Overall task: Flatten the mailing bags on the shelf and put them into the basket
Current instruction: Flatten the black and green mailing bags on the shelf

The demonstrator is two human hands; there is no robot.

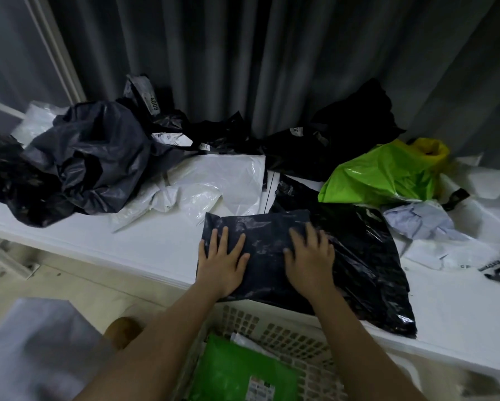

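Observation:
A dark mailing bag (267,250) lies folded at the front edge of the white shelf (144,244). Both hands press flat on it, fingers spread: my left hand (222,259) on its left part, my right hand (311,259) on its middle, slightly blurred. A glossy black bag (367,256) lies partly under it to the right. Below the shelf edge stands a white lattice basket (289,340) holding a flat green mailing bag (243,371) with a label.
Crumpled bags cover the shelf: a grey-black heap (95,157) at left, a white bag (214,183) in the middle, black bags (344,134) at the back, a green bag (387,175) and white ones (425,221) at right. Grey curtain behind. Pale cloth (34,348) lower left.

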